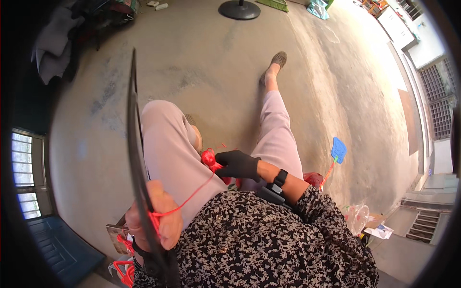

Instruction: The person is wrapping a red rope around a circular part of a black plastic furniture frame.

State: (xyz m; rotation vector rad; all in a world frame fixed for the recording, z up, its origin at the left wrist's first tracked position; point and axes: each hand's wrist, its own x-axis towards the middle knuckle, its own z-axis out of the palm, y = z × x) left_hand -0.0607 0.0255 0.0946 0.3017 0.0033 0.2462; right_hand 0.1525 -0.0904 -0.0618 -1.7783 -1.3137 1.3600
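My right hand point(237, 164), in a black glove, is closed around a bright red bundle point(208, 157) above my lap. A thin red cord point(194, 193) runs from the bundle to my left hand point(165, 216). The bare left hand is curled, slightly blurred, with loops of the cord at its fingers. A long, thin dark strip point(133, 115) rises steeply across the view and passes over the left hand; its kind is unclear, and whether the hand touches it I cannot tell. More red material point(226, 180) shows below the gloved hand, partly hidden.
My legs point(165, 144) stretch over a concrete floor point(211, 62). A blue fly swatter point(338, 150) is to the right, near a clear plastic bag point(357, 218). Red strands point(126, 273) lie at lower left, near a dark blue panelled surface point(62, 247). A round black base point(239, 9) stands ahead.
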